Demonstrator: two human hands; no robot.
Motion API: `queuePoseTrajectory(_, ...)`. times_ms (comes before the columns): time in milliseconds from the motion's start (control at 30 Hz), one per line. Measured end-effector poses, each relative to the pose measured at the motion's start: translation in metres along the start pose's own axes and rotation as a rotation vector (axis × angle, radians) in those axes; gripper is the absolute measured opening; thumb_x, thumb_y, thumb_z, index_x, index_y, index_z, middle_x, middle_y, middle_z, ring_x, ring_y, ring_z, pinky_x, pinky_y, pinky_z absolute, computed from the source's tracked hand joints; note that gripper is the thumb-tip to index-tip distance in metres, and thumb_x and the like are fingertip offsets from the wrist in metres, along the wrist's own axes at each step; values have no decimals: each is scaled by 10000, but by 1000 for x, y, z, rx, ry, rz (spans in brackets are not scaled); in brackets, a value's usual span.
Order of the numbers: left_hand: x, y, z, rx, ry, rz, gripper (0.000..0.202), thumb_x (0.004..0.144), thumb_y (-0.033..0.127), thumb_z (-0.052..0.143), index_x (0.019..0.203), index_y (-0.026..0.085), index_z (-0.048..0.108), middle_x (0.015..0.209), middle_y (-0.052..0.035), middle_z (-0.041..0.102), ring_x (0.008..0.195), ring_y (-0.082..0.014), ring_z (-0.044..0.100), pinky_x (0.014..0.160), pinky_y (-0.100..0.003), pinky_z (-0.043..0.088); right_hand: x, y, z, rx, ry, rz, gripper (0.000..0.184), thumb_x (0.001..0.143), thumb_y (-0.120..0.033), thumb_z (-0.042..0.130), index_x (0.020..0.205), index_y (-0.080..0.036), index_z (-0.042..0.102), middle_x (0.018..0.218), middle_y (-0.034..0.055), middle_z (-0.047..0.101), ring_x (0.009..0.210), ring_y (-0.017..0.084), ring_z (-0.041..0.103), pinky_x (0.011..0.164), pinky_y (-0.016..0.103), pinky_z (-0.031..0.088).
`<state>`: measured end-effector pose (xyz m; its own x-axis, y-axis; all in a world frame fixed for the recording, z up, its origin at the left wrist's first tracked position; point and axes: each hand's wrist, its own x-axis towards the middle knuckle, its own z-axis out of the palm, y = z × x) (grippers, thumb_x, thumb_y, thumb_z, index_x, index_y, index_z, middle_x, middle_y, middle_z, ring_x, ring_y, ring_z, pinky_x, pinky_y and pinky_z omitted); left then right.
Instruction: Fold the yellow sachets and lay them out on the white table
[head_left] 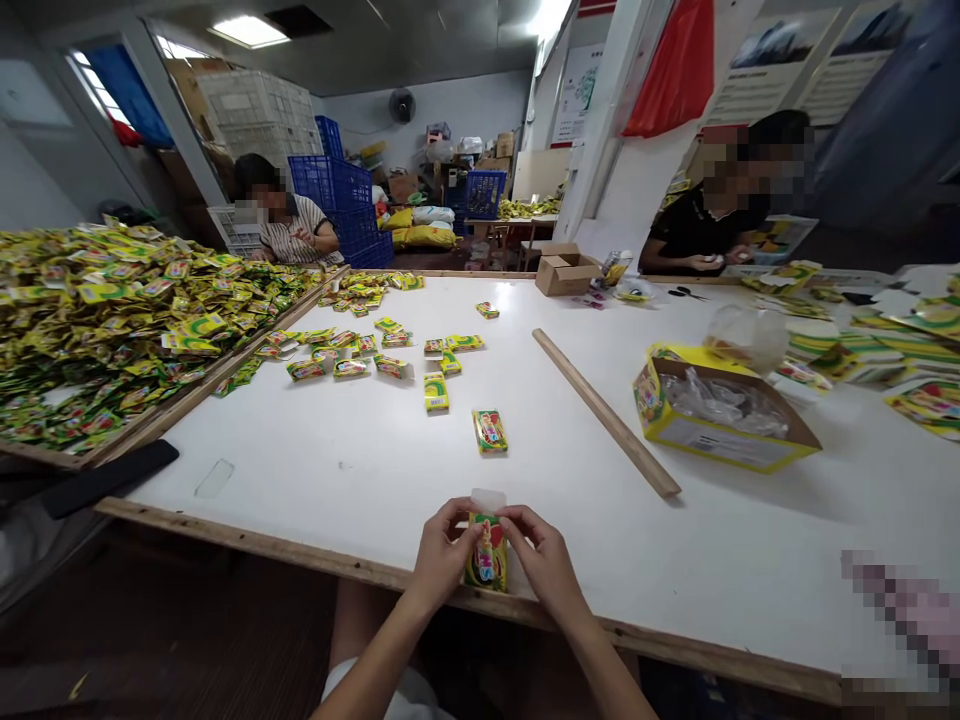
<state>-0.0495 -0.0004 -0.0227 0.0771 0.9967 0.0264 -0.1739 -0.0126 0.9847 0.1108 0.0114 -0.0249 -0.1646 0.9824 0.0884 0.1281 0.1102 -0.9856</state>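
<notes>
Both my hands hold one small yellow and green packet [486, 555] upright over the near edge of the white table [360, 470]. My left hand [441, 553] pinches its left side and my right hand [543, 560] pinches its right side. A clear plastic sleeve [487, 498] sticks up from the packet's top. A single packet [489, 430] lies flat just beyond my hands. More loose packets [390, 352] are scattered further back on the table.
A big heap of packets [112, 310] fills a wooden tray at left. A wooden stick [604, 410] lies diagonally at centre right, beside an open yellow box [720, 415] of clear sleeves. Two other people sit at the far side, near a cardboard box [564, 270].
</notes>
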Motion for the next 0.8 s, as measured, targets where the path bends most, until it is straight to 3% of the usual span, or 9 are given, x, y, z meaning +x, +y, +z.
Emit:
queuePoseTrajectory(167, 2, 5, 2, -29, 48, 65, 243, 791, 262, 664, 998, 203, 551, 894, -26, 646, 814, -168, 624, 741, -278, 498, 0, -1, 7, 25, 135, -72, 315, 862, -472, 613, 1024, -203, 626, 1014, 81, 656, 936, 249, 610, 829, 354, 489)
queuePoseTrajectory(400, -1, 13, 0, 169, 15, 116, 168, 849, 326, 597, 888, 168, 637, 933, -69, 674, 874, -197, 626, 816, -315, 492, -11, -13, 11, -25, 151, -136, 267, 852, -463, 632, 912, -213, 703, 986, 79, 667, 963, 259, 600, 834, 353, 487)
queuePoseTrajectory(667, 6, 15, 3, 159, 93, 46, 153, 812, 305, 644, 835, 154, 650, 714, -16, 636, 679, -147, 583, 655, -249, 472, -4, -18, 11, -96, 202, -2, 322, 828, -501, 628, 895, -190, 674, 868, 70, 678, 749, 234, 605, 703, 335, 492)
queuePoseTrajectory(800, 3, 13, 1, 154, 83, 51, 171, 820, 320, 636, 861, 156, 667, 800, -42, 672, 755, -173, 613, 713, -277, 499, -8, -15, 11, -63, 186, 4, 314, 844, -496, 614, 876, -188, 668, 872, 78, 678, 797, 249, 612, 725, 338, 492)
